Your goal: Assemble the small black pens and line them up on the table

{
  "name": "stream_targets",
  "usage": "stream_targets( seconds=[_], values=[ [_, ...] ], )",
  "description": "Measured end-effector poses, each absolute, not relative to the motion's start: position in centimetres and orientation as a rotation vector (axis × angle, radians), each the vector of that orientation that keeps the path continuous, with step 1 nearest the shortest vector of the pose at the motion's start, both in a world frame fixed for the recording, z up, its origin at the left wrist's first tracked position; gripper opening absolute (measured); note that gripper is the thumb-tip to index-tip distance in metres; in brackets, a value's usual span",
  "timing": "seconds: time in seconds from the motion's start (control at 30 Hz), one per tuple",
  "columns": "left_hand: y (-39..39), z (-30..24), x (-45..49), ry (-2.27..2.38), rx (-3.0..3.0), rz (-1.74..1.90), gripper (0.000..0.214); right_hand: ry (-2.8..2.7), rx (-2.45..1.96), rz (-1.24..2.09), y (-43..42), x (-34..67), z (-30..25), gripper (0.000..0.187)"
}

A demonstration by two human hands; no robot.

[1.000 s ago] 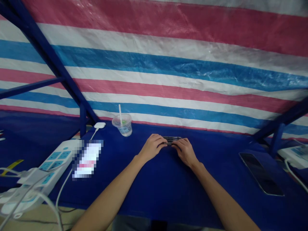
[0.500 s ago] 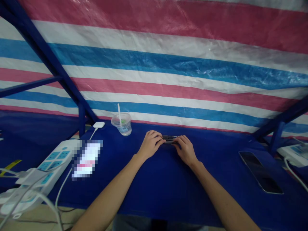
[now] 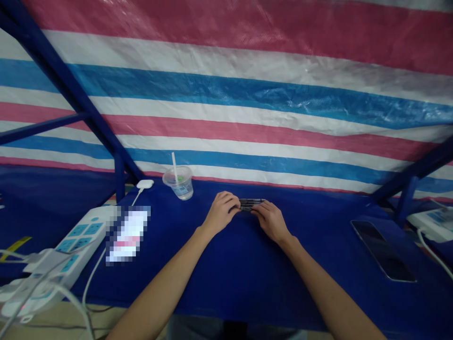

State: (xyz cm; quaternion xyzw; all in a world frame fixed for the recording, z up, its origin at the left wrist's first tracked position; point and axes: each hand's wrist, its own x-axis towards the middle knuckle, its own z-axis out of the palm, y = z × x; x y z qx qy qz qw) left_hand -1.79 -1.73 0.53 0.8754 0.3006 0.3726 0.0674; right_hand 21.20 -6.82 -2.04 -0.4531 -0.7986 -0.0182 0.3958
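Note:
A small dark ribbed object (image 3: 252,204), long and flat, lies at the far side of the blue-covered table (image 3: 247,278). Its exact kind is hard to tell at this size. My left hand (image 3: 222,212) grips its left end with curled fingers. My right hand (image 3: 271,221) holds its right end, with the fingers reaching in from the near side. Between them, only the middle of the object shows; the hands hide its ends and underside.
A clear plastic cup (image 3: 178,183) with a white straw stands left of my hands. Further left are a pixelated white item (image 3: 127,233), a white power strip (image 3: 79,243) with cables, and a white plug (image 3: 145,184). A dark smartphone (image 3: 383,251) lies right. A striped tarp and blue frame bars stand behind.
The view has shifted slightly, moving the scene a little up and left. My hands stay on the dark object, with my right fingers reaching slightly further over it.

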Motion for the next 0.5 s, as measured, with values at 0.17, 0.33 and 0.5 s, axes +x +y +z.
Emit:
stream_targets(
  seconds=[0.17,0.33,0.5],
  values=[
    [-1.93,0.8,-1.63,0.949,2.634,1.037,0.02,-1.942,-1.202,0.019,-6.95,21.27,-2.04,0.01],
    [-1.87,0.77,-1.65,0.903,2.647,1.041,0.021,-1.957,-1.198,0.014,-6.85,21.47,-2.14,0.011],
    [-1.52,0.6,-2.08,0.886,2.65,1.133,0.012,-2.034,-1.199,-0.105,-6.61,21.53,-2.37,0.018]
  ],
)
